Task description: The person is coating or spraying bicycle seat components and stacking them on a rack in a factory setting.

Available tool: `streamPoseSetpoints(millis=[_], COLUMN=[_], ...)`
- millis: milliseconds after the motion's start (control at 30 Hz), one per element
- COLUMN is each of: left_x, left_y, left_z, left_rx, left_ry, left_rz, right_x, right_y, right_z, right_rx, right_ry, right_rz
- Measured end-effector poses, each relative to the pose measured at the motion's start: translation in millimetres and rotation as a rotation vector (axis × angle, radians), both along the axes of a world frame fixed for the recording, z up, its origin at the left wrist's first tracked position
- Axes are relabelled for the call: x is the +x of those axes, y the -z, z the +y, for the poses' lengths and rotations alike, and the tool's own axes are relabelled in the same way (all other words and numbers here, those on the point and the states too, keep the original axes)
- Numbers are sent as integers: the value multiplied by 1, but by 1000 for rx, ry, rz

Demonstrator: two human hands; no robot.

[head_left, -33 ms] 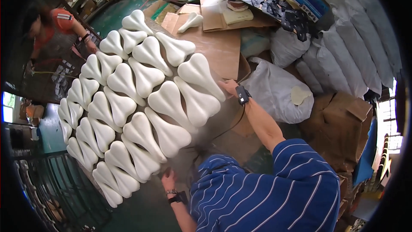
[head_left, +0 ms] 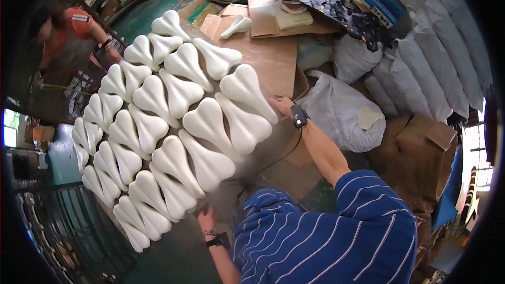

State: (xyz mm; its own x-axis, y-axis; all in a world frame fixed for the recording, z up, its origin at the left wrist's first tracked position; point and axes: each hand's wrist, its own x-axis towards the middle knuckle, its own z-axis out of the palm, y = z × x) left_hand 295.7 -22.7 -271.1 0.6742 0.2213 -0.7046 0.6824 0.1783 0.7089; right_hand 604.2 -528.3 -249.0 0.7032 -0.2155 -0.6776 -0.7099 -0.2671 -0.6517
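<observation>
Many white bicycle saddle pads [head_left: 208,123], wide at one end and narrow at the other, lie close together in rows on a board [head_left: 251,153]. Of the board itself, only strips show between and beside the pads. At the near edge, my left hand [head_left: 206,219] is closed on the board, its fingertips partly hidden. My right hand [head_left: 283,106] grips the board's right edge, beside the narrow tip of the outermost saddle pad [head_left: 247,90]. Both wrists wear dark straps with small devices.
A co-worker's hand [head_left: 113,54] reaches the far left side of the pads. Flattened cardboard [head_left: 271,66] with one loose pad [head_left: 236,26] lies beyond. Stuffed white sacks [head_left: 342,110] and a brown carton [head_left: 410,163] stand on the right, a dark metal rack [head_left: 73,226] at lower left.
</observation>
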Motion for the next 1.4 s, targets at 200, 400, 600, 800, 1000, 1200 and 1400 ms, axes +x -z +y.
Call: streamPoseSetpoints(millis=[200, 400, 600, 800, 1000, 1200, 1400], left_x=[-5, -14, -5, -6, -9, -18, -24], left_y=[15, 5, -8, -17, -23, -18, -29], left_z=[11, 18, 24, 35, 61, 90, 113], left_rx=[10, -251, -473, -234, -88, -114, -493], left_ry=[-50, -660, -828, -965, -1204, -1290, -1200], left_rz=[138, 45, 52, 154, 118, -123, -474], right_x=[-3, -1, -6, -6, -4, 1, -11], right_y=[-8, -7, -20, -30, -43, -91, -152], right_z=[9, 14, 17, 29, 23, -3, -5], right_rx=[-51, 9, 51, -25, -122, -220, -390], right_ry=[-94, -39, -106, -56, -227, -605, -591], right_rz=[-49, 29, -30, 3, -215, -556, -412])
